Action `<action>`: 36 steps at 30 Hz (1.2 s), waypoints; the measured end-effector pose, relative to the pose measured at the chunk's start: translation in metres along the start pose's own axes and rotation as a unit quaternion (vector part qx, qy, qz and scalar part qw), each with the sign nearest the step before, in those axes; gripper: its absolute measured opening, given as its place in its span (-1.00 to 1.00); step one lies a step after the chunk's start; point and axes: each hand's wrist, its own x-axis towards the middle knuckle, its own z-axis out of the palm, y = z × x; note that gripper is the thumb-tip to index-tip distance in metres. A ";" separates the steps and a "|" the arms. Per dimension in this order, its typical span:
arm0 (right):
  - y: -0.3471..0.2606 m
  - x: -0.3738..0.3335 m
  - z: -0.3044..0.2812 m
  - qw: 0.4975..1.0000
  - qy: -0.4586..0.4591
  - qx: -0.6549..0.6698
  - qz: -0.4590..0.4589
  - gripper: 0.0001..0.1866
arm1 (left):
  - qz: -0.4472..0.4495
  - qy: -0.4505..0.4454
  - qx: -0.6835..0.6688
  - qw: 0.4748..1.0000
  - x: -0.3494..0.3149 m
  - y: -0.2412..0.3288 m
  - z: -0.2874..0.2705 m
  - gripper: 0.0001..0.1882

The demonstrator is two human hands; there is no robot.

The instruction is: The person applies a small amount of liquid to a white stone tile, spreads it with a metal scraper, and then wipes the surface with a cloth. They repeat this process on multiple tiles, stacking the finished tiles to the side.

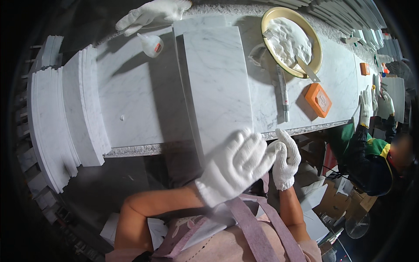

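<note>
White knitted gloves cover both my hands. My left hand (233, 168) lies flat with its fingers stretched over the near end of a grey-veined white marble slab (218, 74). Its thumb reaches to my right hand (286, 160), which is closed, fingers curled together, just past the slab's right edge. What the right fingers hold, if anything, is hidden. The slab rests on other marble pieces on the stone worktop (131, 96). Nearby on the right are an orange box-shaped block (318, 100) and a capped marker-like tube (283, 94).
A cream bowl (317, 52) of white paste holds a putty knife (307, 70). A small white squeeze bottle (151, 45) stands left of the slab; a spare glove (152, 15) lies beyond. Marble strips (52, 118) are stacked at left. A co-worker's gloved hand (365, 108) is at right.
</note>
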 end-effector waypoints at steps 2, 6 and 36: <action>-0.002 0.001 0.000 0.995 -0.009 0.024 0.099 -0.61 | 0.002 0.025 -0.084 0.996 -0.001 0.004 0.001 -0.52; -0.008 0.004 0.009 0.997 -0.008 -0.009 0.073 -0.60 | -0.043 0.071 -0.107 0.991 -0.002 0.002 -0.001 -0.64; -0.098 0.066 -0.011 0.975 -0.217 -0.022 0.031 -0.63 | -0.164 0.290 -0.070 0.940 0.051 -0.083 -0.041 -0.54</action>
